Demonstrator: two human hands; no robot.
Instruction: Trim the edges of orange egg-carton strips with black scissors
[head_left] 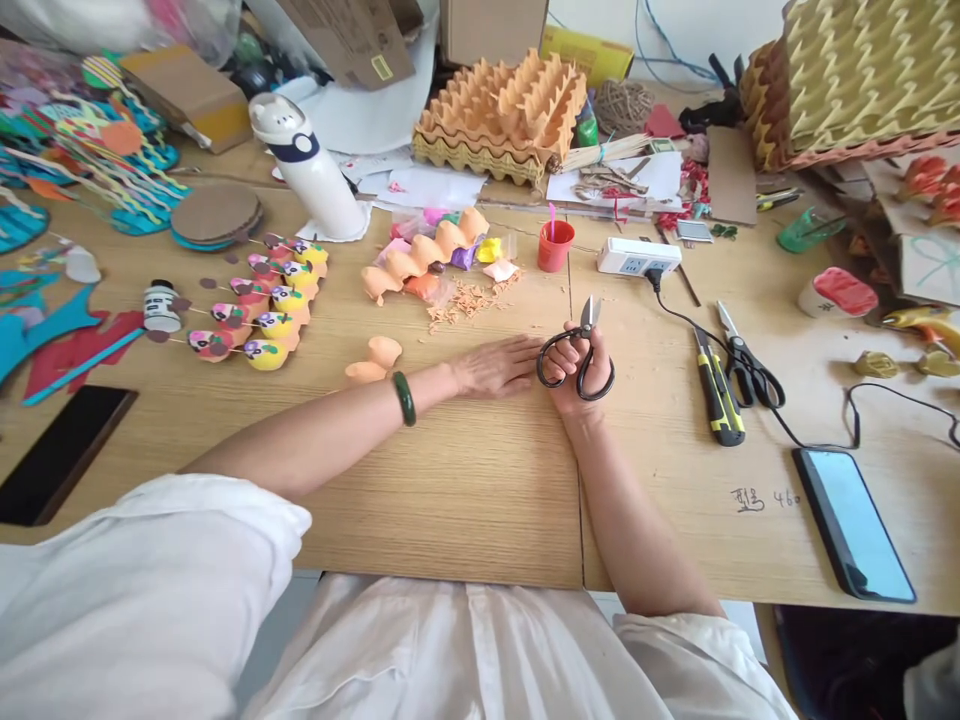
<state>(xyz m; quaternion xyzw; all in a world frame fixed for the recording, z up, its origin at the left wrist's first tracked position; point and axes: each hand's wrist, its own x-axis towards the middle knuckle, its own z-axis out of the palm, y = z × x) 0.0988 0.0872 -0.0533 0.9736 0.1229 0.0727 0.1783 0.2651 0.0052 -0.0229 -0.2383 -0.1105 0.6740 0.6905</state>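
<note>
Metal scissors (589, 315) (rounded black handles (611, 382))

The person's left hand (496, 368) lies palm-down on the pale wooden table (480, 500) just beside the right hand (583, 368), which grips metal scissors (591, 314) with looped black handles, while rounded orange egg-carton pieces (385, 351), scattered orange shavings (463, 304), a red plastic cup (555, 250) and a white rectangular power strip (624, 256) sit farther back.

Left hand (495, 370) flat, palm down, just beside the right hand (583, 368) with fingers curled inward.
</note>
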